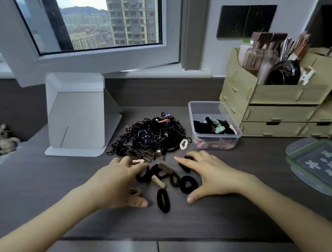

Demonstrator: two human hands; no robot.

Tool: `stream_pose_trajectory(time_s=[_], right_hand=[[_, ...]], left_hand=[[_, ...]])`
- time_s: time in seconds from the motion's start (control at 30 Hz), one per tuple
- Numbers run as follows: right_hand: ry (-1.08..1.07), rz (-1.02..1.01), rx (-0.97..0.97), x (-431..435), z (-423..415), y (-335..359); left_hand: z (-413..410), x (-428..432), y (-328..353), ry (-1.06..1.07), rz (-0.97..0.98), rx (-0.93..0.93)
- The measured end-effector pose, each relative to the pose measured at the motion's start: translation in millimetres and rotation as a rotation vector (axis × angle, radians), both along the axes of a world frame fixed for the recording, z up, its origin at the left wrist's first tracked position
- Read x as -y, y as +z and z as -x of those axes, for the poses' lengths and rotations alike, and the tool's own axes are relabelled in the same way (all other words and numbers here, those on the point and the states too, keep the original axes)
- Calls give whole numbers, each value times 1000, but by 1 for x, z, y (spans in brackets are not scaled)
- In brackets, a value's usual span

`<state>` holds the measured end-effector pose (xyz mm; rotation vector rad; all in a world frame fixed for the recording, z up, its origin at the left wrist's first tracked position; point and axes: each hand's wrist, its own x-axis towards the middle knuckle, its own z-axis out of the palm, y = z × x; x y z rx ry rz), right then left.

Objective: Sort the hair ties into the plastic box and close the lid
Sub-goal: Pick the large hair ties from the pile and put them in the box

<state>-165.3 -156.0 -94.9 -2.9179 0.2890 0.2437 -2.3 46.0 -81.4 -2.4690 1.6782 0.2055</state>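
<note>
We are spreading both hands, left (117,181) and right (210,174), wide and empty around thick fuzzy black and brown fabric hair ties (188,184) on the dark woodgrain bench (211,222).

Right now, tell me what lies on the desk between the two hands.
In the head view, loose thick hair ties lie between the left hand and right hand: mostly black, a few brown or beige.

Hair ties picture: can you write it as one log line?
step: gathering | left hand open | right hand open | thick hair ties between hands | pile behind | plastic box part-filled | lid off, right
</note>
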Motion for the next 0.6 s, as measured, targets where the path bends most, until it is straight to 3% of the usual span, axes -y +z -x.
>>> stream_pose_trajectory(time_s=[0.13,0.27,0.6], right_hand=[[66,-22,22,-17,-26,0],[84,-33,87,-30,-43,-3],[-29,-13,215,-8,-26,-4]], left_hand=[[-6,-7,-13,60,-8,-85],[-9,-2,-12,71,132,-210],[-8,11,-17,11,338,-182]])
